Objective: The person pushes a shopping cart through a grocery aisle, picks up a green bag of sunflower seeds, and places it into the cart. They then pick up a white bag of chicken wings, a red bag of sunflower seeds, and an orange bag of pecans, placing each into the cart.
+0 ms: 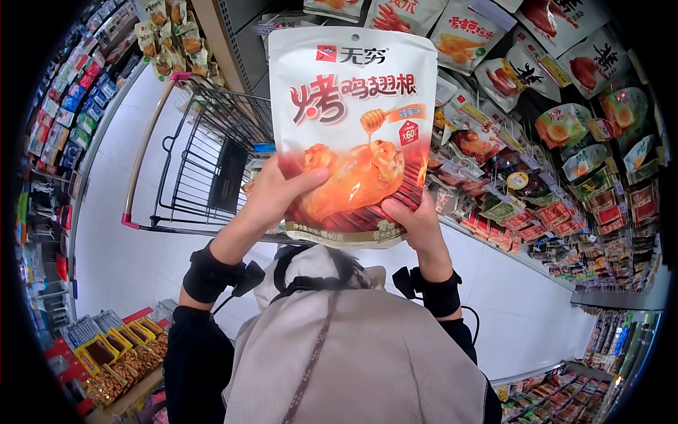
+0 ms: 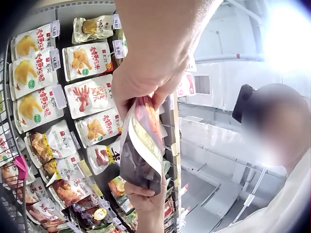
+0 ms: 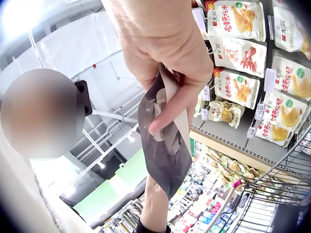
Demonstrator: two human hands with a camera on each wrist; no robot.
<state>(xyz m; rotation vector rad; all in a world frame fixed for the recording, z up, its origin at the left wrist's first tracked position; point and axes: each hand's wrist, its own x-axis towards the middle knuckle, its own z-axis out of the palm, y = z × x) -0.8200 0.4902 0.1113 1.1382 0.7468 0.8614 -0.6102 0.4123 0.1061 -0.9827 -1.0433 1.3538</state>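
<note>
A white and red snack pouch [image 1: 353, 141] with a picture of roasted chicken is held upright, its printed front toward the head camera. The left hand [image 1: 282, 187] grips its lower left edge, thumb across the front. At the lower right edge the right hand [image 1: 418, 219] pinches it, thumb on the front. The left wrist view shows the pouch [image 2: 142, 148] from its bottom, with the left hand [image 2: 150, 73] above it. In the right wrist view the right hand [image 3: 170, 58] holds the pouch's [image 3: 167, 145] dark bottom side; fingers behind it are partly hidden.
A wire shopping cart [image 1: 205, 162] stands at the left beyond the hands. Shelves of hanging snack pouches [image 1: 462, 35] fill the right side. More goods [image 1: 85, 127] line the far left, and packaged snacks [image 1: 123, 353] sit at lower left. White floor [image 1: 508, 304] lies between.
</note>
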